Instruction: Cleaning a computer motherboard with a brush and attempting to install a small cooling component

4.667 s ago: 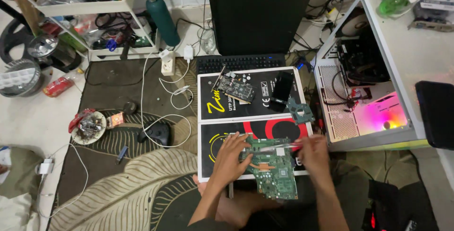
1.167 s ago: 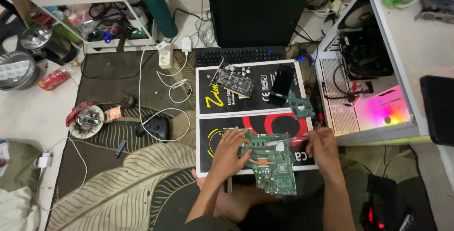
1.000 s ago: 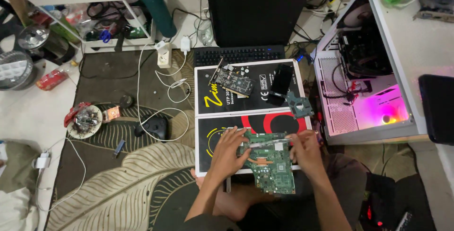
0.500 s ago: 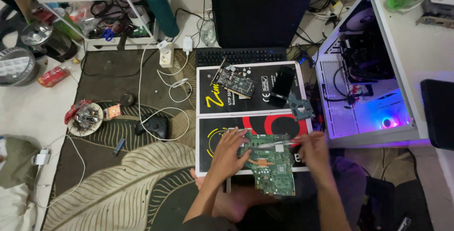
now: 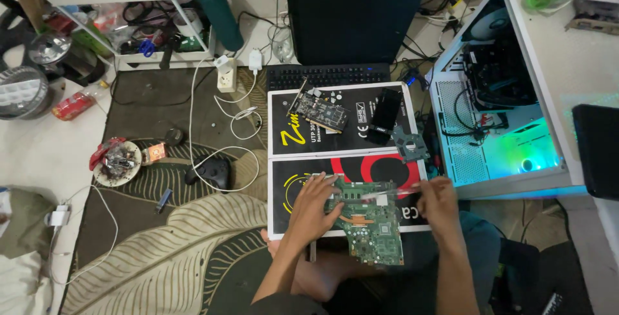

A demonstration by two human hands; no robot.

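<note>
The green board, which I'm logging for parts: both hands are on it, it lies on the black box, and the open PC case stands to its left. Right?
Not quite. The head view shows the PC case to the right of the green board, not the left. Both the left hand and the right hand are on the board, atop the black box.

A dark leaf-patterned rug [image 5: 161, 250] carries a flat black box [image 5: 342, 131], cables and a game controller [image 5: 209, 173].

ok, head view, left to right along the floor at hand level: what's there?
Round dish of small parts → black game controller → left hand → green circuit board → right hand → open lit computer case.
</note>
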